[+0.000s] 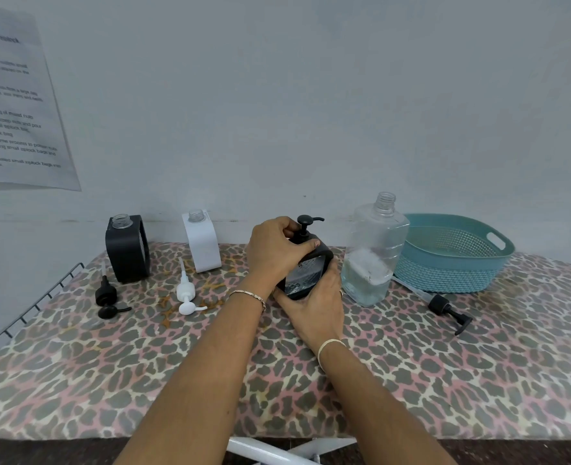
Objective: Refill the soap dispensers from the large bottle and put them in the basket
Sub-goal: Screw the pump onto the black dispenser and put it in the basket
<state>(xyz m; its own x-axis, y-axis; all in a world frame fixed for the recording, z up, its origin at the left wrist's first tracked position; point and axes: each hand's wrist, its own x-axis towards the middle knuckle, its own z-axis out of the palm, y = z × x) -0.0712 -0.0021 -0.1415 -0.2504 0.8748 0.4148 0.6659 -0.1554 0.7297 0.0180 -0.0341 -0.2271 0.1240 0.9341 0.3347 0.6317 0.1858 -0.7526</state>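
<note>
Both my hands hold a black soap dispenser (305, 273) at the middle of the table, its black pump fitted on top. My left hand (274, 253) grips its upper part by the pump collar. My right hand (314, 303) cups its base and side. The large clear bottle (373, 250) stands uncapped just to the right, liquid filling its lower part. A teal basket (455, 255) sits further right, nothing visible inside. At the back left stand a black dispenser (128, 248) and a white dispenser (202, 241), both without pumps.
A black pump (106, 295) and a white pump (186, 292) lie on the leopard-print cover in front of the open dispensers. Another black pump (445, 305) lies in front of the basket. A wire rack edge (29, 307) borders the left side. A paper sheet hangs on the wall.
</note>
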